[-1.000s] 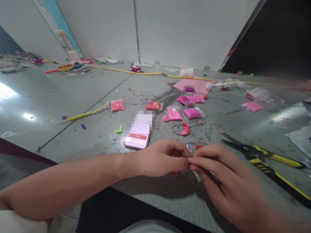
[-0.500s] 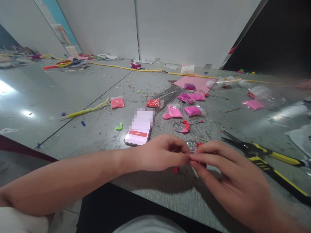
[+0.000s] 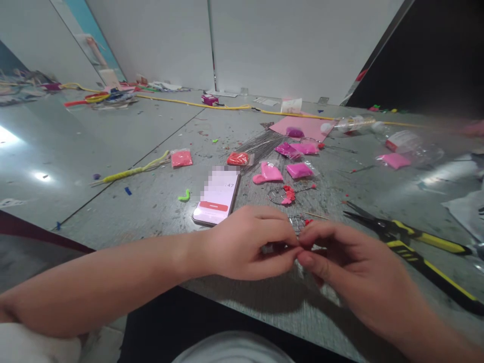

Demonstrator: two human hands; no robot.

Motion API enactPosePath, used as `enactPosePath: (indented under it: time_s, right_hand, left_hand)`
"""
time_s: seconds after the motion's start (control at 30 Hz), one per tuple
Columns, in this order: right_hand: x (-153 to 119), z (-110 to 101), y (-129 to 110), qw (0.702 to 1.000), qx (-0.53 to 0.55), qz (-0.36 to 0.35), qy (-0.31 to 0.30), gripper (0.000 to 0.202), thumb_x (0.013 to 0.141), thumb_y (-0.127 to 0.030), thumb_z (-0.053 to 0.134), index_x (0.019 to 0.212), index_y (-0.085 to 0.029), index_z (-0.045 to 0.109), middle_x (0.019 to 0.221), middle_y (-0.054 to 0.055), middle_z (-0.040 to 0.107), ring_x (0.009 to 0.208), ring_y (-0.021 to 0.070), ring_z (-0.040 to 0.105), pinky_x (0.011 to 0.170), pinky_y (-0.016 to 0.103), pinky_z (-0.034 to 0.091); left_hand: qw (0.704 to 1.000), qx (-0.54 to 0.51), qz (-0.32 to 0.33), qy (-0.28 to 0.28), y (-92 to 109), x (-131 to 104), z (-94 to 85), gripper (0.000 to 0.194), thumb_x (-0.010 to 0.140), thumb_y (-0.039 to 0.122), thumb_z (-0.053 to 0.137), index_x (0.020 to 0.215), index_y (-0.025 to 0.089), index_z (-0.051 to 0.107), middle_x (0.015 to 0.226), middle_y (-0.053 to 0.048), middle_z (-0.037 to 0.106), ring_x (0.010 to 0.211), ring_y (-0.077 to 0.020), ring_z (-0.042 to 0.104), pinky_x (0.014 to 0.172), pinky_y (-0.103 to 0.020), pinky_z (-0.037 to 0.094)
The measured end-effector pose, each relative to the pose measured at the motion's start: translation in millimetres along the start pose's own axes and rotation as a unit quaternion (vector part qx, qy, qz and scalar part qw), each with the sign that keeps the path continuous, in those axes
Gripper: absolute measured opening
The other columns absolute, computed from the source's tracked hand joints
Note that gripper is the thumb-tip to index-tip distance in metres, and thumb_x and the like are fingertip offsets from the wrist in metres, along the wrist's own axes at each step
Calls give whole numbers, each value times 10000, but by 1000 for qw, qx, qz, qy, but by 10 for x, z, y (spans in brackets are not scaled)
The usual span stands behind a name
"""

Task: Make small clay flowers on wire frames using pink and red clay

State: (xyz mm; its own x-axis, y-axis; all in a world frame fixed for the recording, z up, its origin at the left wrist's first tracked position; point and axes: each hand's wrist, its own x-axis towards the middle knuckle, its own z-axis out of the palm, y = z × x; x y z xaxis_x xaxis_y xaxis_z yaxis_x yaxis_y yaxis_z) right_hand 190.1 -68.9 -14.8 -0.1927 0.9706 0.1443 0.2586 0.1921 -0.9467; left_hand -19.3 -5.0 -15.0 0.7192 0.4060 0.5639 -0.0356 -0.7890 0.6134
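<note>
My left hand (image 3: 257, 244) and my right hand (image 3: 351, 259) meet fingertip to fingertip above the grey table (image 3: 151, 201). Both are closed in a pinch, and whatever lies between the fingertips is too small and hidden to name. Just behind them a wire piece with red bits (image 3: 297, 222) shows partly. Farther back lies a wire loop with red and pink clay petals (image 3: 288, 195). A lit phone (image 3: 216, 199) rests beyond my left wrist. Black and yellow pliers (image 3: 401, 239) lie open to the right of my right hand.
Bags of pink clay (image 3: 300, 170), an orange-red bag (image 3: 238, 159) and a bundle of thin wires (image 3: 260, 145) lie behind the hands. A yellow cord (image 3: 196, 105) crosses the back. Clear bottles (image 3: 408, 146) lie at right, a yellow wrapped stem (image 3: 128, 174) at left.
My left hand has turned slightly and its fingertips have dropped a little. My right fingers have bent inward. The red bit below the hands is now hidden. The view has shifted slightly.
</note>
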Motion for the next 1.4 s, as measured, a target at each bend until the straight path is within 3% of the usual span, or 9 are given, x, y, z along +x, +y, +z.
enactPosePath:
  time_s: [0.23, 0.33, 0.4, 0.57, 0.67, 0.8, 0.97, 1.17, 1.4]
  right_hand:
    - [4, -78, 108, 993, 107, 53, -18, 248, 822, -457, 846, 872, -248, 721, 680, -33, 669, 534, 88, 598, 469, 171, 517]
    - [-12, -96, 94, 996, -43, -71, 41, 131, 873, -377, 810, 938, -289, 738, 826, -16, 733, 680, 116, 689, 596, 198, 581]
    - [-20, -102, 69, 966, -165, -189, 56, 153, 913, -259, 763, 1054, -314, 739, 978, 0, 749, 846, 135, 727, 726, 221, 606]
    - [-20, -104, 29, 897, -304, -322, 0, 360, 932, -44, 601, 1200, -260, 705, 1056, 30, 715, 906, 122, 711, 782, 222, 594]
    - [-16, -95, 38, 888, -334, -315, 19, 240, 958, -81, 601, 1120, -237, 686, 1042, 31, 716, 927, 121, 705, 811, 214, 585]
    - [-28, -108, 39, 914, -310, -262, 27, 68, 1037, -221, 545, 1015, -249, 603, 972, 13, 714, 890, 122, 704, 758, 208, 571]
    - [-57, -131, 10, 923, -303, -237, 5, 144, 1074, -267, 453, 974, -264, 557, 826, -25, 680, 702, 102, 656, 629, 201, 527]
    - [-77, -111, -32, 933, -296, -199, 53, 38, 1028, -258, 547, 1006, -289, 548, 839, -56, 673, 678, 75, 653, 624, 156, 528]
    - [-66, -83, -45, 931, -291, -220, 4, 132, 1060, -286, 493, 947, -264, 558, 732, -52, 637, 602, 93, 615, 554, 194, 501]
  left_hand:
    - [997, -26, -53, 52, 23, 21, 21, 135, 947, 195, 634, 831, 140, 676, 701, -16, 653, 649, -100, 552, 614, -225, 449]
    - [992, -51, -104, 47, 25, 44, 1, 138, 928, 184, 631, 805, 138, 673, 681, -5, 642, 638, -93, 539, 609, -219, 444]
    - [984, -98, -145, 17, 27, 56, -12, 173, 931, 209, 621, 772, 147, 651, 651, 9, 620, 614, -89, 521, 589, -214, 433]
    - [950, -172, -250, -74, 14, 55, -18, 110, 886, 194, 615, 791, 141, 637, 690, 9, 629, 644, -98, 549, 589, -217, 417]
    - [932, -189, -295, -89, -10, 45, -12, 133, 910, 243, 625, 816, 148, 626, 672, 27, 596, 624, -91, 520, 574, -210, 407]
    - [932, -188, -300, -78, -33, 47, -4, 238, 947, 327, 636, 792, 148, 613, 651, 37, 559, 614, -83, 505, 563, -203, 392]
    - [937, -178, -289, -76, -40, 56, -2, 245, 958, 312, 624, 783, 141, 610, 658, 36, 548, 619, -81, 472, 570, -215, 383]
    - [933, -191, -297, -74, -19, 52, -23, 255, 965, 319, 625, 778, 148, 599, 663, 31, 560, 630, -87, 489, 592, -220, 397]
    - [909, -238, -332, -80, 6, 65, -2, 261, 957, 339, 645, 784, 146, 609, 653, 27, 567, 620, -86, 502, 575, -209, 401]
